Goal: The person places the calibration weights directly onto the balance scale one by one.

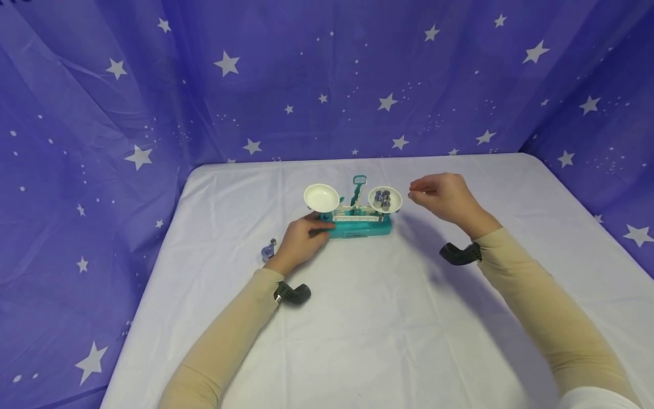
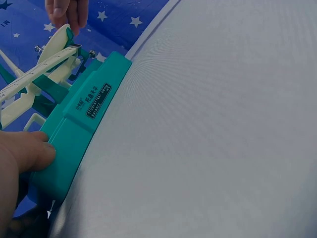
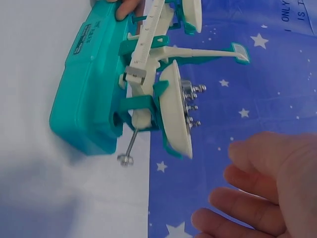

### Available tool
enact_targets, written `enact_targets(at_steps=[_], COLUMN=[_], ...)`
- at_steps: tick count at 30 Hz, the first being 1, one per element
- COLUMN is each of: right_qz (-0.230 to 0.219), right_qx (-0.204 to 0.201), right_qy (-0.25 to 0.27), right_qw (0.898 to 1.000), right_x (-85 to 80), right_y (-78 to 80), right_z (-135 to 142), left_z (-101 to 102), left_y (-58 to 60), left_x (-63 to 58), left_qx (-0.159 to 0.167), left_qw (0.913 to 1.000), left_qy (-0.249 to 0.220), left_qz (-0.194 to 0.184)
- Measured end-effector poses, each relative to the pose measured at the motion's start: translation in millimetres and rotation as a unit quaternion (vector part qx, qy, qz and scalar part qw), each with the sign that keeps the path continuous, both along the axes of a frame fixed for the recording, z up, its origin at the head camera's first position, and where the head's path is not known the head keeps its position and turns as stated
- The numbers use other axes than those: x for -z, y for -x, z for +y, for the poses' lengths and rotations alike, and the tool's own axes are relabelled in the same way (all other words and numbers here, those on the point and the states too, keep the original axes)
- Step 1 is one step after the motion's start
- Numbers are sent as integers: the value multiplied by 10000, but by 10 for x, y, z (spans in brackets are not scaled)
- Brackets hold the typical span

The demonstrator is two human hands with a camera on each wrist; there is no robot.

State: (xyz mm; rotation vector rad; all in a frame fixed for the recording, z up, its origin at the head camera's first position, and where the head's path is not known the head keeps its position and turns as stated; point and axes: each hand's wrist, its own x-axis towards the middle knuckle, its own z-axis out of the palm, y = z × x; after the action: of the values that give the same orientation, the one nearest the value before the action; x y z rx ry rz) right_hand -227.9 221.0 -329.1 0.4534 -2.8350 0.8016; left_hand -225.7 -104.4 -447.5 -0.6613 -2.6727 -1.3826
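Note:
A teal-and-white balance scale (image 1: 360, 227) stands on the table with its ruled beam toward me. My left hand (image 1: 301, 241) holds the left end of its base, the thumb (image 2: 42, 153) lying against the front in the left wrist view. Several small metal weights (image 1: 383, 200) sit in the right pan (image 1: 394, 204), and the left pan (image 1: 322, 198) has nothing in it. Just right of the weighted pan is my right hand (image 1: 445, 199), raised with nothing in it. In the right wrist view its fingers (image 3: 247, 206) are loosely bent, apart from the pan.
More metal weights (image 1: 268, 250) stand on the table beside my left wrist. A white cloth covers the table (image 1: 368, 335). Behind it hangs a blue curtain (image 1: 306, 74) with white stars. Each wrist bears a black camera mount (image 1: 293, 294).

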Motion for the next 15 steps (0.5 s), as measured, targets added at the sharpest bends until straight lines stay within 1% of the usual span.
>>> enact_targets(at_steps=[3, 9, 15], right_qz=[4, 189, 120], right_qx=[87, 198, 266], right_qy=[12, -40, 182], right_qw=[10000, 9996, 9994], right_x=[2, 30, 57], right_y=[-63, -191, -311], right_z=[84, 262, 369], left_z=[-3, 3, 6], left_y=[3, 3, -6], left_x=[7, 1, -11], left_qx=[9, -23, -44], left_qw=[10000, 10000, 9999], left_qy=[-14, 47, 36], left_qz=[-6, -35, -94])
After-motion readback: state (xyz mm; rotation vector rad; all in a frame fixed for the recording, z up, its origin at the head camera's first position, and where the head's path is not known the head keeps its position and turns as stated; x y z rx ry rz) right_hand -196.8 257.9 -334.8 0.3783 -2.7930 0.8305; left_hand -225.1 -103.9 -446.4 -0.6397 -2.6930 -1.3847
